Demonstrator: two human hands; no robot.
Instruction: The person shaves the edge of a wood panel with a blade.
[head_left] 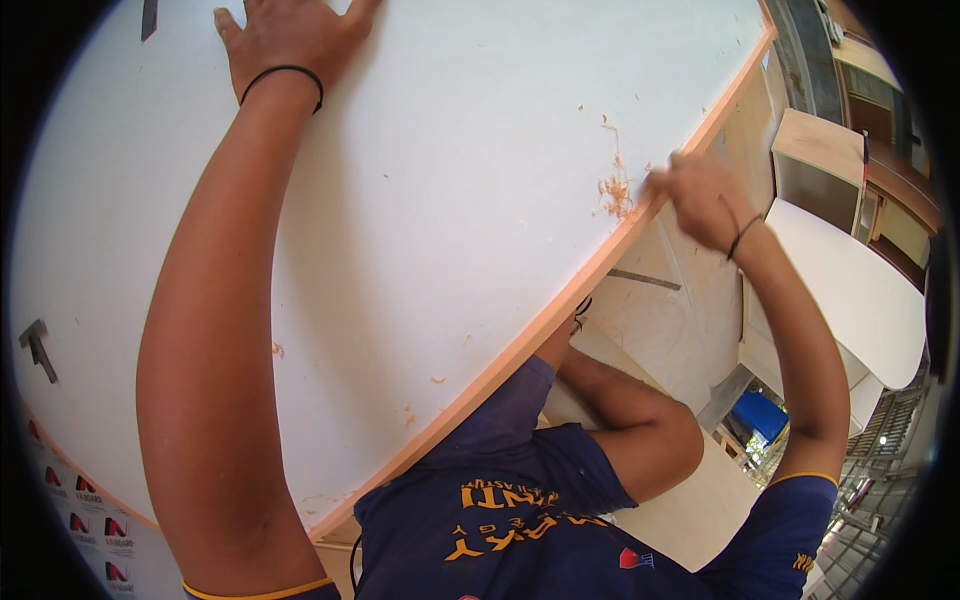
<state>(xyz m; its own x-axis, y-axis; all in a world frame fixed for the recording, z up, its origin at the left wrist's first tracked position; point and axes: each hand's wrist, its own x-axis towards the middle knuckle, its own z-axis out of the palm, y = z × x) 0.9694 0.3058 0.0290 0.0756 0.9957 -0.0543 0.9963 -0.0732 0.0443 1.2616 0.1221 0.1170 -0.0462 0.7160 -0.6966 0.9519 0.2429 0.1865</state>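
Left forearm [215, 340], large in view, rises from seven o'clock to the left hand [300, 45] at eleven. Its fingers [230, 28] spread wide, palm down on the white board [430, 200] (some tips run past the upper border). At two o'clock the right hand [705, 200] curls at the board's wooden edge [550, 328]; it is blurred, so I cannot tell whether the fingers grip anything beyond that edge.

Just beside them, toward one o'clock, curly shavings [615, 192] lie heaped on the board. That board stretches from the centre out to nine and twelve, its edge slanting from one o'clock down to seven. On it, at nine, sits a dark bent piece [38, 350].

Farther out, a bent leg [645, 440] shows between four and five, the navy shirt [590, 545] near six (yellow lettering across it), a blue object [760, 415] at four, and a wooden box [818, 150] near two.
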